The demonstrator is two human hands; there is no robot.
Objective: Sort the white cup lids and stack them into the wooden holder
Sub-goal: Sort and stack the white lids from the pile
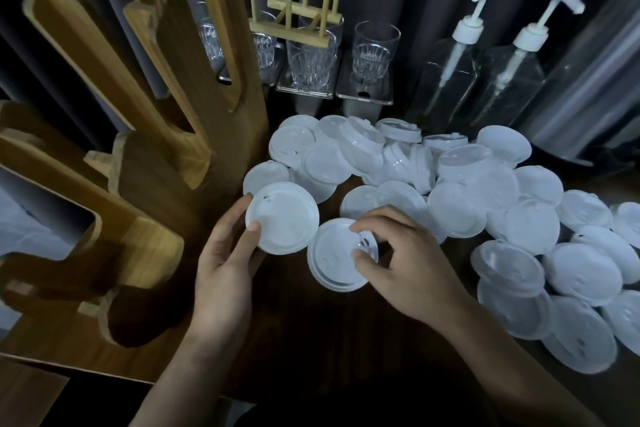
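My left hand (227, 253) holds a white cup lid (284, 218) by its edge, thumb on top, tilted up just right of the wooden holder (145, 191). My right hand (405, 253) pinches a second white lid (334, 262) at its right rim, low over the dark table. The two held lids nearly touch. A large pile of white lids (450, 191) spreads across the table behind and to the right of my hands. The wooden holder's tall slotted compartments fill the left side; no lids are visible inside them.
Several clear glasses (375, 52) stand on trays at the back, beside a small wooden peg rack (301, 14). Two clear pump bottles (450, 73) are at the back right, next to a roll of clear plastic (588, 87). A dark curtain hangs behind.
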